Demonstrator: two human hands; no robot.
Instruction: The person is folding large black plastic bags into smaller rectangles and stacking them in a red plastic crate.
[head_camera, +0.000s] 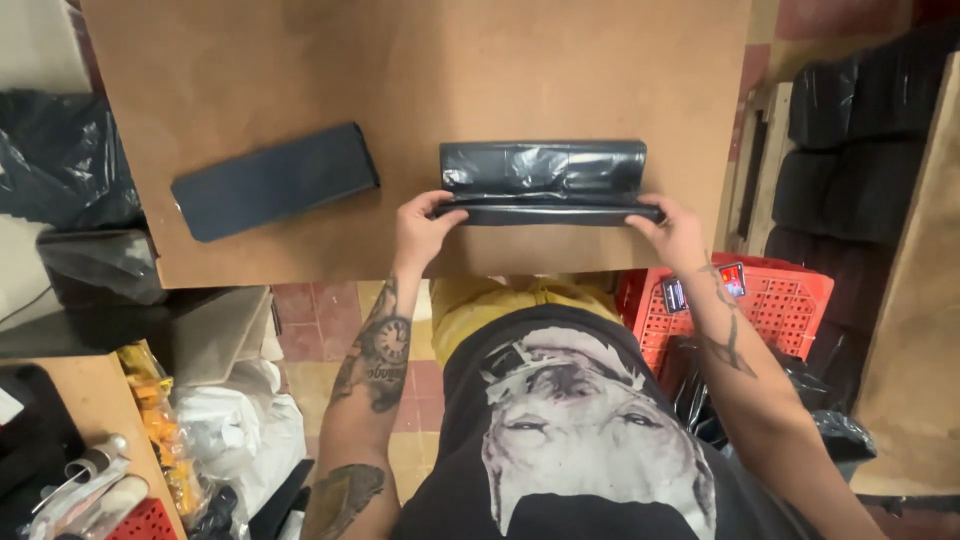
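A folded black plastic bag (545, 178) lies near the front edge of a brown board table (420, 70). My left hand (422, 228) pinches the left end of its near fold. At the right end of the same fold, my right hand (668, 226) grips it too. The near edge is rolled over into a thick strip between my hands. A second black bag, folded into a flat packet (275, 180), rests on the table to the left, apart from both hands.
A red plastic crate (780, 300) stands on the floor at my right. Stacks of folded black bags (860, 130) sit at the far right. Loose black plastic (60, 160) lies at the left, with white bags and clutter (230, 420) lower left.
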